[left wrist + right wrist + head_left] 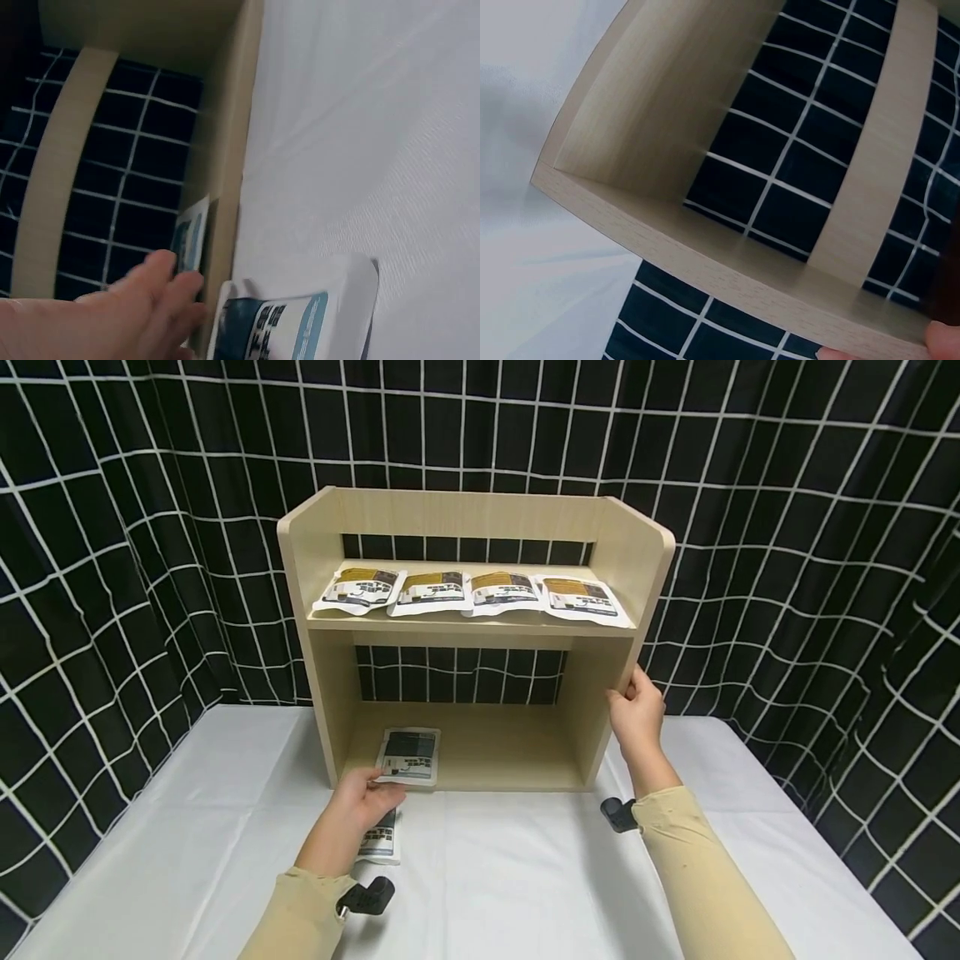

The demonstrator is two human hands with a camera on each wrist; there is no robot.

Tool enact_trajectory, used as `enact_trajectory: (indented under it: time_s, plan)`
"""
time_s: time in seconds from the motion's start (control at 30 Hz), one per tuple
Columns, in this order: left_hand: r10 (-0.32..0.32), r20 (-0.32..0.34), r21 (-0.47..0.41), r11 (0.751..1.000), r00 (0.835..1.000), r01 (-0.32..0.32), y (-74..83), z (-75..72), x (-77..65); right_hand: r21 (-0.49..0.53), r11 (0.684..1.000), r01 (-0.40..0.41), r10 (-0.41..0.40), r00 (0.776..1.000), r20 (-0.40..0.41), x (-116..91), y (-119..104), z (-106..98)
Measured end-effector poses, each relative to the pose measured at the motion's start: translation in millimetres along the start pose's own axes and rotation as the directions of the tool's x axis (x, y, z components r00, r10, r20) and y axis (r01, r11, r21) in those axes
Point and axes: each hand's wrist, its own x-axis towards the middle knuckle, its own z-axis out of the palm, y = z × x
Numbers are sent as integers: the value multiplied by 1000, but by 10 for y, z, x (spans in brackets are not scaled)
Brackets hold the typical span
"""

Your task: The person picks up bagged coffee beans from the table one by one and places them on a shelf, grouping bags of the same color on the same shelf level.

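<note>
A small wooden shelf unit (471, 514) stands on the white-covered table. My right hand (639, 710) grips the front edge of its right side panel, with fingertips and thumb at the panel's edge in the right wrist view. On the lower board, left of the middle, lies a flat pouch (409, 753) with a dark and white label. My left hand (356, 810) is at this pouch's front left corner, its fingers (161, 281) fairly straight beside it. Another white pouch (289, 319) lies on the table before the shelf, partly hidden by the left hand in the head view.
Several white pouches with yellow-brown labels (431, 589) lie in a row on the upper board (450, 625). Black cloth with a white grid (480, 427) hangs behind and at both sides. Dark wrist devices (367, 896) stick out from the sleeves.
</note>
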Motion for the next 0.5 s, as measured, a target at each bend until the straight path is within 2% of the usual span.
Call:
enact_trajectory:
  time_s: [0.03,0.07,0.1,0.17,0.2,0.27,0.3,0.5]
  plan:
    - [4,13,22,1000,1000,-4,30,-260,262,-3,1000,0,0,1000,0,0,-3,-3]
    - [18,5,56,998,1000,-18,34,-260,229,-5,1000,-1,1,1000,-1,1,-6,-5]
    - [35,5,99,994,999,-35,33,-210,135,-6,1000,-2,2,1000,0,2,-7,-7]
    - [90,-60,142,987,994,-81,-10,85,-220,-3,1000,-6,6,1000,4,1,-8,-6]
    - [108,-62,185,978,992,-95,-21,244,-438,-3,1000,-9,9,1000,7,1,-7,-6]
    - [148,-76,278,953,986,-122,-60,732,-1064,-2,1000,-12,12,1000,6,1,-3,-2]
    - [157,-72,312,941,985,-128,-54,760,-1127,0,1000,-11,11,1000,5,1,0,-1]
    - [199,-66,451,880,978,-149,-3,697,-1253,-6,1000,-7,7,1000,0,2,-2,5]
